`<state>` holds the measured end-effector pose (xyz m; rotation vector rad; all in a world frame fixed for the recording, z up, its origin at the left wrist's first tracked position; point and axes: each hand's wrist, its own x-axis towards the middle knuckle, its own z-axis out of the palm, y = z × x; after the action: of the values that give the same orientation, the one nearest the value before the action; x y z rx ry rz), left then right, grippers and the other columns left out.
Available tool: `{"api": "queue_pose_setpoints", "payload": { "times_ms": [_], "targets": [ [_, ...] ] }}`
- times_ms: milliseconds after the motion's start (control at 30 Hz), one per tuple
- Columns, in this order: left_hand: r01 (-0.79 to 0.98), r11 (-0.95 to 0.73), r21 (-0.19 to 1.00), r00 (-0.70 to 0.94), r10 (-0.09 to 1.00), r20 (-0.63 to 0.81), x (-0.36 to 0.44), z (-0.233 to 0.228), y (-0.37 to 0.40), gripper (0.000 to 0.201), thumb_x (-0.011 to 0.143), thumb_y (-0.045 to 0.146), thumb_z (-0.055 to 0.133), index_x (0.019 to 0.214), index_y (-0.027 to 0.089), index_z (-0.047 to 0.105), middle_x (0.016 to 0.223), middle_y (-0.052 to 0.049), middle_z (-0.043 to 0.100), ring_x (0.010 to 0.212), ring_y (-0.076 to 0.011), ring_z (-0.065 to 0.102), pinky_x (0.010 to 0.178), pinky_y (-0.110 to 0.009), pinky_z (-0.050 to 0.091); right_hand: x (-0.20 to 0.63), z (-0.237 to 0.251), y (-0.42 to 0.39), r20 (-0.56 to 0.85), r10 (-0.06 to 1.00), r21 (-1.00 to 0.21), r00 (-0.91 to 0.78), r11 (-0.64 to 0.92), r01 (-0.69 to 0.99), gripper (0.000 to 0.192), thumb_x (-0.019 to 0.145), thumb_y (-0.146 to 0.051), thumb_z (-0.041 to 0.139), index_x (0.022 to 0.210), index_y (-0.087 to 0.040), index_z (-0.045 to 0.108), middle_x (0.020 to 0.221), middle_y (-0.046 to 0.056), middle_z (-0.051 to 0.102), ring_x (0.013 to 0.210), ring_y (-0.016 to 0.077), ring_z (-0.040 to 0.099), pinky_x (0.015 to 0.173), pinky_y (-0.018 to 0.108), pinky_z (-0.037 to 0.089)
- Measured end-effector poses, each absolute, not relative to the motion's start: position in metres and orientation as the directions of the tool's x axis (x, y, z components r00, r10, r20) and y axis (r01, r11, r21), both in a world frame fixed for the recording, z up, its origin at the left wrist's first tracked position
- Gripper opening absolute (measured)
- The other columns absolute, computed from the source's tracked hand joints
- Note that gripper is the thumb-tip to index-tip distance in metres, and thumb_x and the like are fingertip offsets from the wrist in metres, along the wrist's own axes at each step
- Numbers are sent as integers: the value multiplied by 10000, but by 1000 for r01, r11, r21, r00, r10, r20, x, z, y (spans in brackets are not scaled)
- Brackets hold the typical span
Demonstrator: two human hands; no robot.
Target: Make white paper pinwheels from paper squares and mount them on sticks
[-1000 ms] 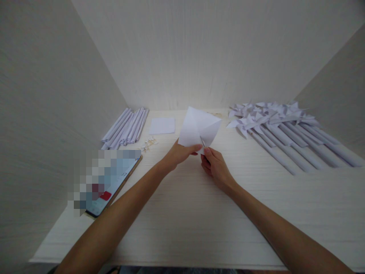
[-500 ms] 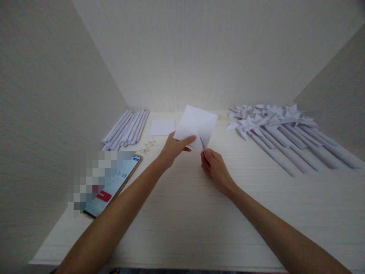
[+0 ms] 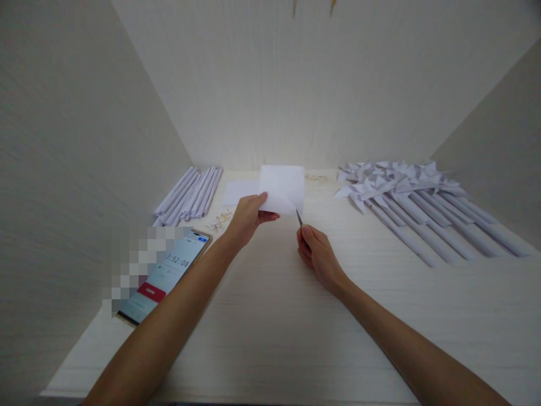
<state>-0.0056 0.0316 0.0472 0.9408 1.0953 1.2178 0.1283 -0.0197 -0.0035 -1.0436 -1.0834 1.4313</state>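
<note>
We are pinching a white paper sheet in the left hand, thumb over its near left corner and fingers beneath, probably so that the opposite corner is hanging free for the other hand. With the right hand we are gripping a dark pointed blade, its handle hidden in the curled fingers. Our hands are working apart, the sheet spanning ahead of the gap between them.

The sheet is looking roughly square, so no clear long axis is showing; its side edges are running away from us, and a faint diagonal line is leading inward from the near right corner. The blade's long axis is pointing forward and slightly left, its tip at that corner; whether it is touching, we cannot tell.

Paper tubes are lying beyond the left hand and paper pinwheels beyond the right, apparently leaving the middle for handling.
</note>
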Motion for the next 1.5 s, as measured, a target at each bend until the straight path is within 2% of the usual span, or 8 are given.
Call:
{"api": "queue_pose_setpoints", "payload": {
  "times_ms": [167, 433, 633, 867, 1000, 1133, 1300, 1500],
  "targets": [
    [-330, 199, 923, 45, 980, -195, 0, 43, 29, 57, 633, 53, 518, 596, 81, 551, 593, -23, 581, 562, -88, 551, 578, -218, 468, 128, -2, -21, -74, 988, -969, -132, -103, -226, 316, 764, -427, 434, 569, -181, 395, 379, -109, 252, 306, 16, 187, 300, 153, 121],
    [-63, 280, 958, 189, 946, -264, -4, 31, 30, 181, 546, 131, 678, 476, 98, 513, 396, 39, 457, 331, -10, 331, 333, -156, 237, 127, -1, -20, -67, 989, -964, -132, -98, -248, 321, 745, -457, 441, 585, -182, 400, 377, -113, 256, 304, 14, 180, 299, 155, 112],
    [-233, 272, 934, 128, 960, -247, -2, 39, 29, 39, 603, 69, 620, 614, 62, 583, 588, -33, 611, 487, -62, 536, 486, -171, 450, 127, -2, -21, -54, 989, -967, -136, -86, -241, 319, 740, -464, 444, 595, -183, 406, 375, -113, 258, 300, 16, 179, 296, 159, 110],
    [-169, 211, 963, 47, 977, -206, -3, 41, 28, 277, 649, 126, 615, 410, 88, 480, 340, 33, 448, 322, -9, 384, 331, -114, 311, 128, -2, -21, -50, 990, -971, -135, -80, -227, 312, 744, -462, 435, 607, -183, 413, 379, -111, 263, 305, 22, 186, 295, 164, 112],
    [-279, 215, 936, 15, 976, -219, 0, 43, 27, 87, 634, 49, 601, 555, 60, 568, 508, -8, 589, 442, -57, 547, 482, -148, 466, 127, -1, -21, -48, 990, -970, -136, -78, -232, 329, 731, -479, 445, 592, -185, 395, 376, -112, 261, 305, 21, 184, 298, 165, 112],
    [-311, 210, 927, 48, 977, -206, 2, 45, 26, 31, 633, 45, 596, 614, 58, 575, 607, -29, 622, 538, -104, 611, 602, -204, 520, 126, -1, -21, -51, 988, -967, -146, -85, -239, 336, 733, -490, 439, 597, -187, 389, 373, -115, 257, 301, 22, 178, 299, 169, 109],
    [-268, 160, 950, 36, 987, -156, 2, 44, 25, 42, 634, 90, 605, 666, 83, 578, 606, -11, 625, 553, -106, 616, 619, -215, 517, 126, -1, -22, -49, 987, -964, -152, -86, -250, 335, 736, -490, 439, 604, -184, 394, 380, -114, 262, 304, 22, 179, 301, 171, 104],
    [-135, 94, 986, 24, 995, -92, 5, 43, 21, 144, 622, 181, 632, 733, 101, 588, 697, -45, 659, 580, -134, 627, 518, -212, 486, 126, 0, -22, -57, 987, -964, -151, -94, -250, 347, 727, -503, 431, 599, -181, 402, 373, -116, 257, 308, 20, 181, 303, 167, 107]
  ]
}}
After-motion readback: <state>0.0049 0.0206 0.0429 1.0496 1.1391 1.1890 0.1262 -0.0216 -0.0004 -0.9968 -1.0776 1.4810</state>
